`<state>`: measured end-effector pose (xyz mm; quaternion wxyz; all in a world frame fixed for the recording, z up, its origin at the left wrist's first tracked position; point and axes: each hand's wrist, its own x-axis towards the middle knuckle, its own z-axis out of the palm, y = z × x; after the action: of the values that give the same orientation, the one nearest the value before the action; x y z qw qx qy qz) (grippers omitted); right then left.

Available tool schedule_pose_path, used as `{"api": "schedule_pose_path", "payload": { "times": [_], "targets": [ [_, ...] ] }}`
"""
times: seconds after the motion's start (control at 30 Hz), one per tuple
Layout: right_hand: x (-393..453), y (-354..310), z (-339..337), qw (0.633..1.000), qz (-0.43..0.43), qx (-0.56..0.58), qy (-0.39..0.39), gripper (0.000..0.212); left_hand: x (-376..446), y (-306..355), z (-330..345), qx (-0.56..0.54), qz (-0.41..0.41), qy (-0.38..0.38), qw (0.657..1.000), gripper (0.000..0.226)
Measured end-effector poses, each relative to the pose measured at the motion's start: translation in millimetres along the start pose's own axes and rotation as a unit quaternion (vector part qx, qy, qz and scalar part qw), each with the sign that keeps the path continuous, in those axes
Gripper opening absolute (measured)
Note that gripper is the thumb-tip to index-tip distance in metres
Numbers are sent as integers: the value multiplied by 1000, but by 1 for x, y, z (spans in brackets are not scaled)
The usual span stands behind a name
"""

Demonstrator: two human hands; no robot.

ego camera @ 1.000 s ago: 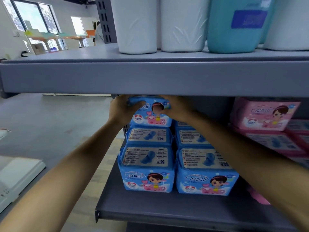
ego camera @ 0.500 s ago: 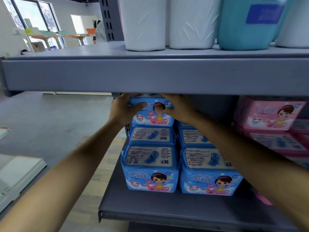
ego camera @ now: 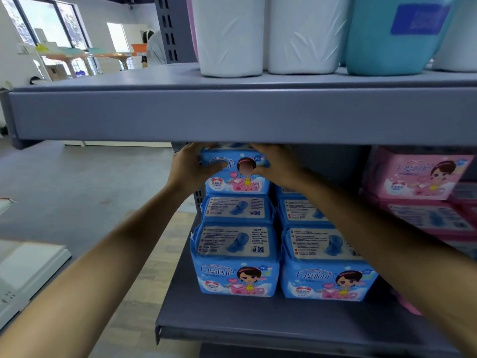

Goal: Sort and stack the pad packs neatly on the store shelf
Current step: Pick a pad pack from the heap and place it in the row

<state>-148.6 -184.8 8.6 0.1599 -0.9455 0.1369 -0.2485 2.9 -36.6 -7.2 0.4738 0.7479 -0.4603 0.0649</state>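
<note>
Hands: both arms reached forward and up under the upper shelf (ego camera: 232,115). Left hand (ego camera: 191,167) gripped the left end of the top blue pack (ego camera: 233,177), thumb curled over its front face. Right hand (ego camera: 277,164) gripped the right end of the same pack, thumb on the front near the printed figure. Fingers of both ran over the pack's top, hidden behind the upper shelf's front lip.

Held pack: at the top of the left blue stack, at the left end of the lower shelf (ego camera: 284,324), its top just under the upper shelf, with almost no room above.

Edges and room: the front blue packs stood back from the lower shelf's front edge, leaving a bare strip of shelf in front. The left stack stood near the shelf's left end, beside the perforated upright (ego camera: 198,197). A gap separated the blue stacks from the pink packs (ego camera: 418,177) to the right.

Count: blue packs, left column, three visible, one on another; right column, two visible, more hidden behind the right forearm. Pink packs, at least two stacked, the rest cut off. Upper shelf: three white rolls (ego camera: 229,34) in view and one teal pack (ego camera: 395,34).
</note>
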Motion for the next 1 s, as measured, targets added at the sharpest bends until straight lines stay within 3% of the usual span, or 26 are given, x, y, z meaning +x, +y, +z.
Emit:
{"api": "schedule_pose_path", "payload": {
  "times": [0.27,0.4,0.53,0.73,1.0],
  "targets": [
    [4,-4,3,998,7,-60,-15,60,11,6,-3,188,111,-102,971,62],
    [4,-6,2,997,9,-77,-18,61,21,9,0,224,121,-152,955,67],
    [3,-8,-2,999,2,-37,-24,60,24,10,0,255,131,-161,944,74],
    [1,-5,-9,997,-12,-70,-29,66,24,4,-9,296,148,-166,929,84],
    [-2,-3,-8,996,-14,-80,-25,68,21,4,-8,291,139,-159,933,91]
  ]
}}
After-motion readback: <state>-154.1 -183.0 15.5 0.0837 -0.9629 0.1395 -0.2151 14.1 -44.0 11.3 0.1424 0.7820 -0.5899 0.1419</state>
